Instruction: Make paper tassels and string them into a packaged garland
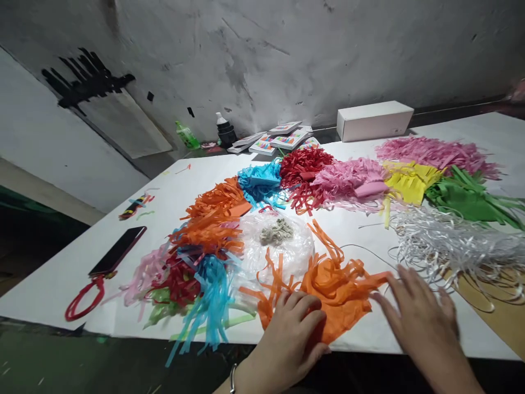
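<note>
Orange fringed tissue paper (338, 293) lies at the table's front edge. My left hand (293, 334) rests on its left side, with the fingers curled over the paper; the fingertips are partly hidden. On the right, my right hand (422, 317) has its thumb and forefinger at the tip of an orange strip that points right, its other fingers spread. Just behind the orange paper is a clear plastic bundle (295, 241) with a grey-green clump (278, 232) on top. White string (459, 241) lies in a tangle beyond my right hand.
Fringed bunches in orange (217, 200), blue (260, 180), red (305, 169), pink (348, 178), yellow (412, 180) and green (467, 200) curve across the table. A phone (118, 250) lies left, a white box (374, 121) at the back. Mixed tassels (180, 279) sit front left.
</note>
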